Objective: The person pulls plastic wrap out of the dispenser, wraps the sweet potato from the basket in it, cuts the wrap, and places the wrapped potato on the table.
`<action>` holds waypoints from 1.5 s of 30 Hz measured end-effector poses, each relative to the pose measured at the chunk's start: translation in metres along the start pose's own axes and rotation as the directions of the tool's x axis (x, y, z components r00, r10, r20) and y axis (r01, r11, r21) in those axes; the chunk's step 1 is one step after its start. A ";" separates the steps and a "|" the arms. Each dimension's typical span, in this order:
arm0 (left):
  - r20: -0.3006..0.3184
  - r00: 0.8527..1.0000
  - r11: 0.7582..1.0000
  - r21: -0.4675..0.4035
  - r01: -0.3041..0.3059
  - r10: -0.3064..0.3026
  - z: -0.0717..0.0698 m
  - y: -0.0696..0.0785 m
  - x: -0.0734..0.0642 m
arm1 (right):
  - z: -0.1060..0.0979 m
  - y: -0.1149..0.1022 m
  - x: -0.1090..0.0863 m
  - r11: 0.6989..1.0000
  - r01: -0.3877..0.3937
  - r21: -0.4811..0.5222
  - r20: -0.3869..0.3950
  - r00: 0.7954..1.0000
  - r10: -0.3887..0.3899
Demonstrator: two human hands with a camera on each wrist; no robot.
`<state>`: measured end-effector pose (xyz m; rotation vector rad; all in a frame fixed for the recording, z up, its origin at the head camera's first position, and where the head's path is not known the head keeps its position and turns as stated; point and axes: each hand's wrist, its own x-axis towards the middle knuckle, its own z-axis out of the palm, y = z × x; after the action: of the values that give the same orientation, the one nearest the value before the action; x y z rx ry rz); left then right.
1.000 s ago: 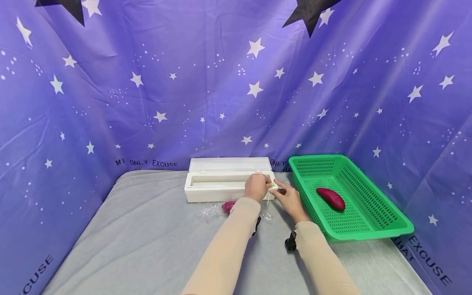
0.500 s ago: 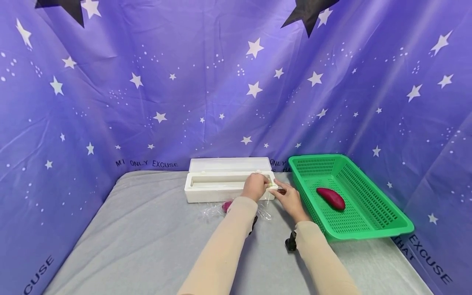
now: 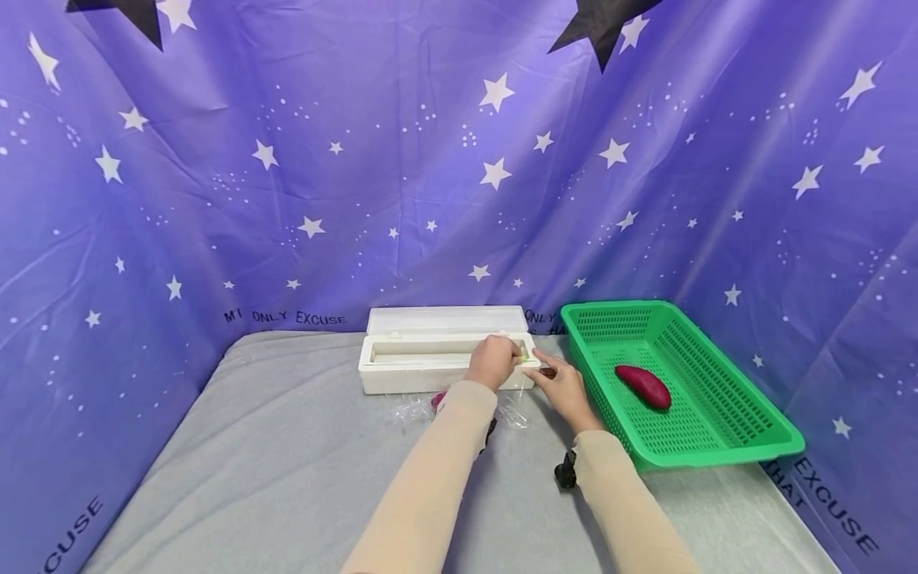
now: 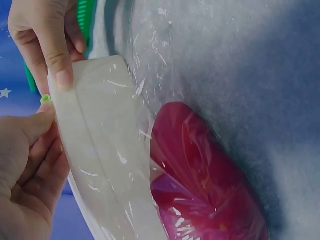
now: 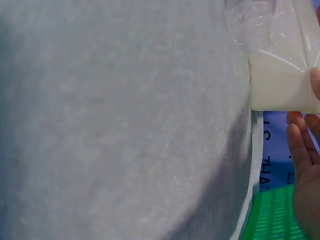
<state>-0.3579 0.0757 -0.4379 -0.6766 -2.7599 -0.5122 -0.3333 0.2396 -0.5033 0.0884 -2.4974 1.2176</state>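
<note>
A long white cling film dispenser [image 3: 419,379] lies at the back of the table with its lid [image 3: 448,320] raised. My left hand [image 3: 491,363] is over its right part, the thumb and fingers pinching a small yellow-green slide cutter [image 4: 46,99] at the front edge. My right hand [image 3: 566,391] grips the dispenser's right end, thumb [image 4: 64,77] on the edge. Clear cling film [image 3: 512,410] hangs down the front onto the table. Under the film lies a purple-red sweet potato [image 4: 200,175], mostly hidden by my left sleeve in the head view.
To the right stands a green perforated basket [image 3: 717,462] with another sweet potato [image 3: 645,387] in it. A grey cloth [image 3: 251,462] covers the table. A purple star-patterned curtain [image 3: 402,159] hangs behind and at both sides.
My left hand has shifted slightly left along the dispenser with the slide cutter, and its sleeve covers more of the sweet potato. My right hand has stayed in place.
</note>
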 end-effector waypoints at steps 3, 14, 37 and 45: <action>0.001 1.000 0.999 0.049 -0.006 0.006 0.000 0.000 -0.001 | 0.001 0.000 0.000 1.000 0.005 -0.001 -0.003 1.000 -0.005; -0.004 1.000 0.998 0.057 0.031 -0.031 -0.001 -0.002 -0.001 | 0.000 -0.001 0.000 1.000 -0.008 0.021 0.005 1.000 0.007; 0.009 1.000 0.998 -0.064 0.025 -0.024 0.000 -0.008 -0.002 | -0.005 -0.004 -0.001 0.999 -0.044 -0.021 0.038 0.998 0.045; 0.008 1.000 0.998 -0.052 0.020 -0.019 -0.002 -0.010 -0.003 | 0.000 -0.006 0.005 0.998 0.029 -0.054 -0.002 1.000 -0.029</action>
<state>-0.3601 0.0660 -0.4399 -0.6650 -2.7712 -0.5892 -0.3368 0.2366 -0.4975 0.1085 -2.5157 1.1370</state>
